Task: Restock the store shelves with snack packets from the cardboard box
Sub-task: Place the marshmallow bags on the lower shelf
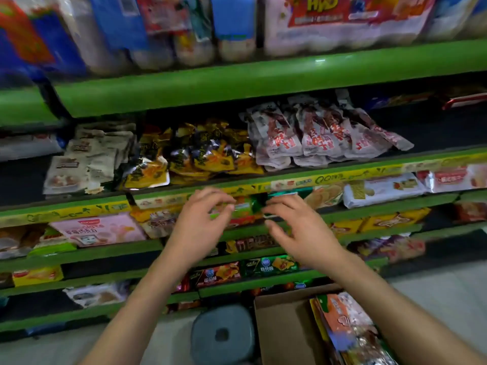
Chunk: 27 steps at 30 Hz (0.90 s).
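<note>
Green metal store shelves (pixel 263 83) in stacked tiers, seen from above and in front. Left hand (pixel 203 222) and right hand (pixel 297 227) raised side by side before the third tier, fingers curled toward a green and orange snack packet (pixel 246 206) lying on that shelf between them. Left fingertips (pixel 229 206) at the packet's left end, right fingertips (pixel 271 204) at its darker green right end; whether pinching or only touching cannot be told through the motion blur. Tier above: pale packets (pixel 87 159) at left, yellow and black packets (pixel 205 154) in the middle, white and red packets (pixel 316 135) at right. Top tier: large blue and white bags (pixel 342 19), blurred. Cardboard box (pixel 279 327) open on the floor at lower right, below the right forearm, with orange and white packets (pixel 345 320) standing on edge inside. Grey stool (pixel 224 333) just left of the box, touching or nearly so.
</note>
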Each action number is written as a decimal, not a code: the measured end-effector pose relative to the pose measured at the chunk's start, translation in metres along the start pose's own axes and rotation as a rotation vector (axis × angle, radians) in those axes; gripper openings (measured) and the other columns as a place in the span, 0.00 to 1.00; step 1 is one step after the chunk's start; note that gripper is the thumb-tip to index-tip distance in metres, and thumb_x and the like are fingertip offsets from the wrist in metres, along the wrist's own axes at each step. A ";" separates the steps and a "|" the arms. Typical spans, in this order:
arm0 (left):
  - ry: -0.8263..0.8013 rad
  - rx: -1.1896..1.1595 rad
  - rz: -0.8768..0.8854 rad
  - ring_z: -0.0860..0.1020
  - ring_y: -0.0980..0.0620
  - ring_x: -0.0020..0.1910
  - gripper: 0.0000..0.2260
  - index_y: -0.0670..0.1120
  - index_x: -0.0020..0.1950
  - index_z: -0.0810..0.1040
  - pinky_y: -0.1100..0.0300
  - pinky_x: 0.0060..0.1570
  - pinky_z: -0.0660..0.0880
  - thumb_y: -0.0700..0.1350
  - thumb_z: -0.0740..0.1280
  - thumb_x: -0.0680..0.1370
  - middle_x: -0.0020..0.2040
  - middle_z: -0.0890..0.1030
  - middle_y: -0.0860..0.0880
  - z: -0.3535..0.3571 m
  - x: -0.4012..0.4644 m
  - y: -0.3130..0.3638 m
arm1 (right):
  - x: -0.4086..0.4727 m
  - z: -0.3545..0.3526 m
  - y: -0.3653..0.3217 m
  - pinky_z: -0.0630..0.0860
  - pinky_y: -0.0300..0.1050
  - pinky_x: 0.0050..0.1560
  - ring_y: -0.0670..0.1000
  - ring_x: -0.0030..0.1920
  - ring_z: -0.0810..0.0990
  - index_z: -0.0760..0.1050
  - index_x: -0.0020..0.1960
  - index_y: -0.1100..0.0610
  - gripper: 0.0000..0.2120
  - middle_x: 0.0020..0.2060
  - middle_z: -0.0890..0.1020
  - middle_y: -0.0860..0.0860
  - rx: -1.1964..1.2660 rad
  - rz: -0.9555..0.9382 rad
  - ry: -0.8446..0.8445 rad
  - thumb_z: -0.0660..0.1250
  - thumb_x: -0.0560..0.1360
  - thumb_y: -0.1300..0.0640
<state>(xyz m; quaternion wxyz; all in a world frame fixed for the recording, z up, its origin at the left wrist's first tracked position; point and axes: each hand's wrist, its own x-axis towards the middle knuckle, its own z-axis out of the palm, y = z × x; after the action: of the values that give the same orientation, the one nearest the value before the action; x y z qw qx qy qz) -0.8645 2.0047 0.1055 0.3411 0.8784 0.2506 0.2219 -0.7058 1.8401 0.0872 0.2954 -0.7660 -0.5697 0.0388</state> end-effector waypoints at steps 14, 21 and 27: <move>-0.626 -0.305 -0.517 0.77 0.59 0.37 0.05 0.45 0.47 0.82 0.69 0.41 0.72 0.37 0.69 0.80 0.40 0.81 0.52 0.329 -0.081 0.093 | -0.279 -0.016 0.212 0.77 0.44 0.54 0.48 0.53 0.80 0.82 0.56 0.54 0.08 0.51 0.83 0.47 0.294 0.631 -0.219 0.67 0.79 0.58; -0.582 -0.318 -0.829 0.76 0.64 0.25 0.07 0.36 0.53 0.79 0.74 0.30 0.71 0.30 0.64 0.79 0.35 0.78 0.48 0.477 -0.115 0.125 | -0.372 -0.029 0.332 0.77 0.45 0.51 0.51 0.50 0.82 0.83 0.54 0.54 0.08 0.50 0.85 0.49 0.402 0.745 -0.327 0.67 0.78 0.59; -0.427 -0.445 -1.203 0.77 0.59 0.23 0.05 0.39 0.52 0.76 0.66 0.28 0.73 0.34 0.61 0.83 0.37 0.78 0.44 0.509 -0.156 0.147 | -0.417 -0.051 0.381 0.75 0.37 0.44 0.51 0.49 0.81 0.82 0.56 0.53 0.09 0.53 0.85 0.52 0.388 0.853 -0.434 0.66 0.79 0.57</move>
<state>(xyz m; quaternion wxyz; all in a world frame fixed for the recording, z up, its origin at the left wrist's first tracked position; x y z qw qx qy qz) -0.6574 1.5702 -0.1645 0.6199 0.5194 0.5715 -0.1388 -0.5067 1.3782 -0.1758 0.2650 -0.8357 -0.2369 0.4187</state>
